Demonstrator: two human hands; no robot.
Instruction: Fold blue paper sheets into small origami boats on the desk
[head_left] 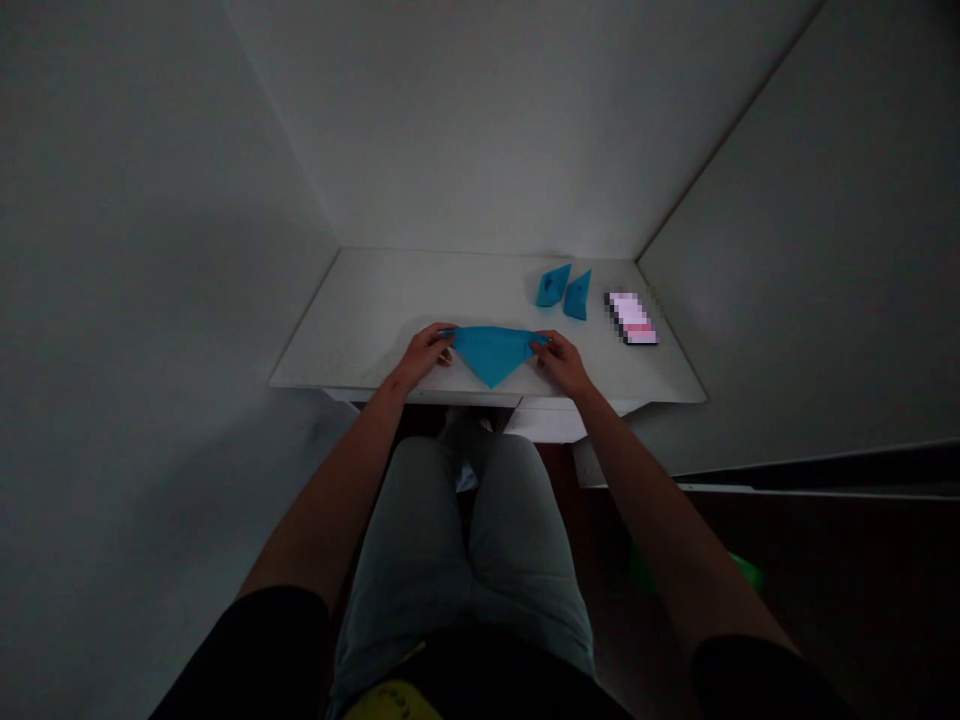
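Note:
A sheet of blue paper (491, 352), folded into a triangle, lies at the front of the white desk (360, 300) with its point toward me. My left hand (429, 350) pinches the triangle's left corner, fingers curled at the edge. At the opposite corner, my right hand (559, 358) grips the paper between thumb and fingers. Behind my right hand stand two small folded blue paper pieces, one on the left (553, 286) and another beside it (577, 296).
On the desk's right side lies a phone (632, 318) with a lit, blurred-out screen. Walls close in the desk at the back, left and right. A white drawer (544, 420) sits below the desk's front edge, and a green object (746, 572) is on the dark floor.

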